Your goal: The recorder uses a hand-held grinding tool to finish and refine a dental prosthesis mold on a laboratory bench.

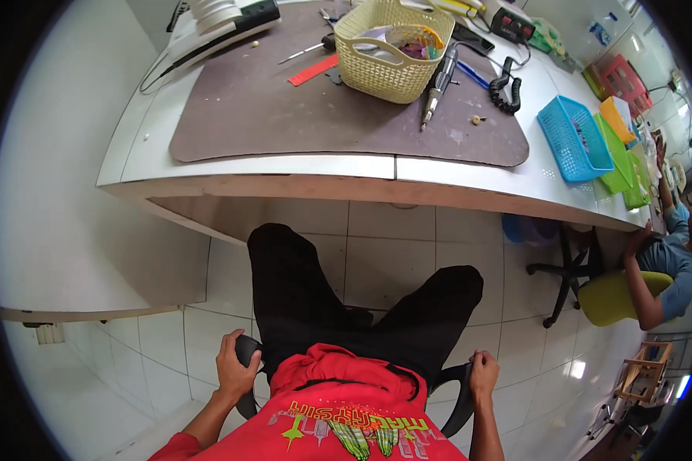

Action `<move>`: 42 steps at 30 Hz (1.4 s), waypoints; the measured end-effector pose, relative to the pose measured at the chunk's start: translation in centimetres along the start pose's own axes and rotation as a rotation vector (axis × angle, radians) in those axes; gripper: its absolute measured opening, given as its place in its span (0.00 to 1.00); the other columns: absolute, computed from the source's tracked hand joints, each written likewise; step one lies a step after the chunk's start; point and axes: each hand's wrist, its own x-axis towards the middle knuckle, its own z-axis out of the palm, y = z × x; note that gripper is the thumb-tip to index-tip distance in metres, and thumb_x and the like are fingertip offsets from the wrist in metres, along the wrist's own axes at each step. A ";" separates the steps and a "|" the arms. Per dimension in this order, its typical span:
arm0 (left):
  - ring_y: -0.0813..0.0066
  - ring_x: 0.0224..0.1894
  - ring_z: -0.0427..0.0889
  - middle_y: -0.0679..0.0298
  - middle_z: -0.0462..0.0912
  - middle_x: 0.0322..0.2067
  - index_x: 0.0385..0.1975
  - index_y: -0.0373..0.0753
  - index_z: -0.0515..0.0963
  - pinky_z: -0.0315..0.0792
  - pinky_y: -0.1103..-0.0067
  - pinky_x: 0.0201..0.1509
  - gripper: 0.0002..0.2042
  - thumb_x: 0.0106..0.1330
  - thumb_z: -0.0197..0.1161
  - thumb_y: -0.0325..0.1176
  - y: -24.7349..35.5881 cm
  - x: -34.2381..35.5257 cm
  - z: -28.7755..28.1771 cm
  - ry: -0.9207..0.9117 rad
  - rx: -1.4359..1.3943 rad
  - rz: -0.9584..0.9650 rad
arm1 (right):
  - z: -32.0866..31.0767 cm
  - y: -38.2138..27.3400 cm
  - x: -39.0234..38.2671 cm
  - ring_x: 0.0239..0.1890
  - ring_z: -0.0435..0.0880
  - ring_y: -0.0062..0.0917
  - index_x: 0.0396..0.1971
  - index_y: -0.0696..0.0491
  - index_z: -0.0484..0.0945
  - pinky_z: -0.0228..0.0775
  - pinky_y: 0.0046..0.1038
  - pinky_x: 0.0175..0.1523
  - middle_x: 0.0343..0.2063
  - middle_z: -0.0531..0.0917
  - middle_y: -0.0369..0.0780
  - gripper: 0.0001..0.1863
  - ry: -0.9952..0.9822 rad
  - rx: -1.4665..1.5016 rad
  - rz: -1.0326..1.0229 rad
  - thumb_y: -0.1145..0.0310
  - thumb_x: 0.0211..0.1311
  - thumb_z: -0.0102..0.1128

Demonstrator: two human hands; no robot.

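So, both hands are down off the desk right now. The left hand (237,369) is curved around the front end of the left armrest (248,350), fingers on the outer side and thumb on the near side, so it's basically holding that. The right hand (484,373) has its fingers curled in beside the right armrest (455,376), and I can't tell if it's really gripping or just resting there. The armrests sit left and right of the person's black trousers (284,284) and red shirt (338,407), at the near side of the scene.

Farther off there's a white desk (438,169) with a brown mat (307,115) on it. A pale yellow basket (384,74) stands toward the far side of the mat with some small stuff inside, a red strip (314,70) lies just left of it and a grey pen-shaped tool (438,91) just right. Further right on the desk is a blue basket (573,150), and over at the far right a person in a blue top (678,261) sits on a green chair (615,300)
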 end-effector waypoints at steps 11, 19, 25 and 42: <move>0.42 0.56 0.75 0.37 0.73 0.56 0.65 0.28 0.59 0.69 0.62 0.61 0.37 0.63 0.65 0.45 0.4 7.6 0.5 -0.445 0.042 -0.011 | 8.1 -5.9 4.3 0.63 0.67 0.53 0.63 0.67 0.58 0.65 0.43 0.63 0.59 0.68 0.62 0.39 0.026 -0.205 -0.595 0.54 0.64 0.60; 0.35 0.63 0.67 0.31 0.63 0.62 0.70 0.27 0.46 0.66 0.57 0.65 0.46 0.63 0.65 0.50 6.3 16.9 10.2 -0.483 0.058 0.183 | 2.7 -16.3 7.2 0.39 0.86 0.36 0.44 0.57 0.81 0.78 0.33 0.42 0.37 0.86 0.44 0.15 -0.369 0.163 -0.488 0.65 0.61 0.65; 0.45 0.57 0.76 0.45 0.70 0.61 0.66 0.36 0.64 0.71 0.62 0.61 0.33 0.62 0.67 0.41 11.2 20.7 7.1 -0.330 0.058 0.547 | -3.4 -23.8 7.9 0.15 0.78 0.26 0.25 0.54 0.80 0.67 0.24 0.22 0.19 0.83 0.36 0.05 0.061 0.089 -1.103 0.72 0.60 0.65; 0.67 0.27 0.79 0.57 0.83 0.31 0.30 0.36 0.86 0.74 0.73 0.34 0.02 0.63 0.68 0.26 30.8 12.2 -5.6 -0.613 -1.789 1.145 | -7.8 -37.8 12.9 0.20 0.72 0.10 0.37 0.59 0.80 0.60 0.14 0.21 0.26 0.80 0.35 0.06 0.298 0.988 -0.918 0.72 0.69 0.58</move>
